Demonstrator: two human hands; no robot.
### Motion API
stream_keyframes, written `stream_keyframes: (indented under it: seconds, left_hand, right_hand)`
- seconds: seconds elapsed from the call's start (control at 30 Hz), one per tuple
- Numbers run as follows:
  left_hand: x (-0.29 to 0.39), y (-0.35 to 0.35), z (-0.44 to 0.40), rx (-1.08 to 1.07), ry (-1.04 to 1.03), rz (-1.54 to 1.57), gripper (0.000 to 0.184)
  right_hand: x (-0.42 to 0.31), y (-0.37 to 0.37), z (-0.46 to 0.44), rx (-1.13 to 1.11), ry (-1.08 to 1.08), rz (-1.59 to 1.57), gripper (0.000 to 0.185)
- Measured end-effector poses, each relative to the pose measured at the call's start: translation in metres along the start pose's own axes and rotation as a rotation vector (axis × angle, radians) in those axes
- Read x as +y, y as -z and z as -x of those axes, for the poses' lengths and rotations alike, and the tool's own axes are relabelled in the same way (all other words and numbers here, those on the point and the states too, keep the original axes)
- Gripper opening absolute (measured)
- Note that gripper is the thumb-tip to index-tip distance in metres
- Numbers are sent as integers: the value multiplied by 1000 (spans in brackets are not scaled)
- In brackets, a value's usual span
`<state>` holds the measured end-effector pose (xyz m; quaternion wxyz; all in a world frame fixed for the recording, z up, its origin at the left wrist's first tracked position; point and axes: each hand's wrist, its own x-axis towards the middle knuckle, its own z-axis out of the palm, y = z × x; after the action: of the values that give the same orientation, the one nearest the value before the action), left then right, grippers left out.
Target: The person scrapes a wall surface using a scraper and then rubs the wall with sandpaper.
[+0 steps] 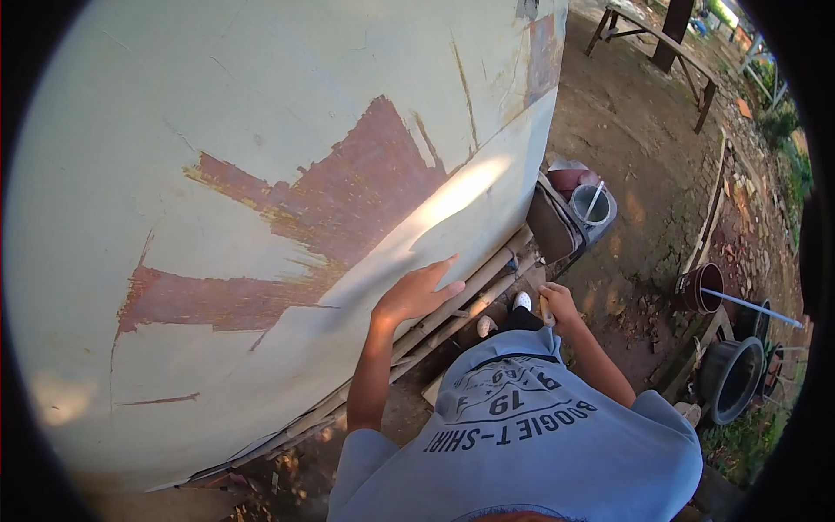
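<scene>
My left hand (416, 294) is open, fingers stretched out, over the lower edge of a large pale painted panel (235, 244). Whether the fingertips touch it I cannot tell. Reddish-brown bare patches (365, 191) with ragged yellowish edges show where the paint is off. Closed round a wooden handle, my right hand (564, 306) holds what looks like a scraper (546, 310) near my waist; its flat end shows only in part. Bamboo poles (487, 277) run along the panel's lower edge, between my two hands.
A grey bucket (591, 205) with a white stick stands beside the panel's right end. A wooden bench (665, 43) is at the back right. On the right are a brown bucket (698, 289), a pale pole (757, 308) and a dark basin (735, 380).
</scene>
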<state>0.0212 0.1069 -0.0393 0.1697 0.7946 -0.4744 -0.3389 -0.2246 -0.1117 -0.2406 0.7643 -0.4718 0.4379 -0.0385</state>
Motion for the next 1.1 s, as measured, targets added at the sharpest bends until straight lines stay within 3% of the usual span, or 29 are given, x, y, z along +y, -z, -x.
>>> stream_keyframes:
  seconds: [0.13,0.27,0.37,0.47,0.63,0.7,0.9,1.1]
  left_hand:
    - [-1,-13,7,24,-8,11,69]
    - [0,-26,13,6,29,31,63]
    - [2,-29,18,27,22,61,62]
    - [1,-34,19,111,2,135,60]
    - [33,-32,13,343,-68,543,49]
    - [41,-39,2,550,-125,680,39]
    - [74,-38,-42,1074,-369,1025,22]
    - [91,-31,-86,1404,-338,1141,15]
  right_hand:
    - [-25,-36,2,-83,131,30,24]
    - [-68,-74,16,-243,328,6,46]
    - [-108,-100,45,-255,376,129,59]
    - [-130,-113,60,-413,450,161,65]
    - [-157,-135,67,-519,528,89,26]
    - [-170,-143,65,-563,570,55,18]
    - [-216,-160,69,-574,594,109,24]
    - [-221,-179,43,-549,745,102,24]
